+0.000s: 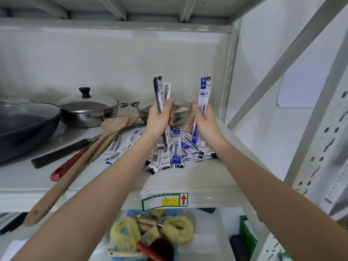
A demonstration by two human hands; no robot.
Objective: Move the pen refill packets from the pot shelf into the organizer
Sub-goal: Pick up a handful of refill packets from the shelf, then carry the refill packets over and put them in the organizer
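A heap of white-and-blue pen refill packets [177, 149] lies on the grey pot shelf [188, 178], right of centre. My left hand [160, 117] is shut on a bunch of several packets [162, 91] held upright above the heap. My right hand [205, 121] grips a couple of blue packets [204, 91], also upright, just right of the left hand. The organizer is not in view.
Left on the shelf stand a dark wok [24, 125], a lidded steel pot [88, 110] and a second steel pot [143, 110] behind my hands. Wooden spatulas [79, 162] and a red-handled tool [69, 164] lie diagonally. Brushes [150, 234] fill a bin below.
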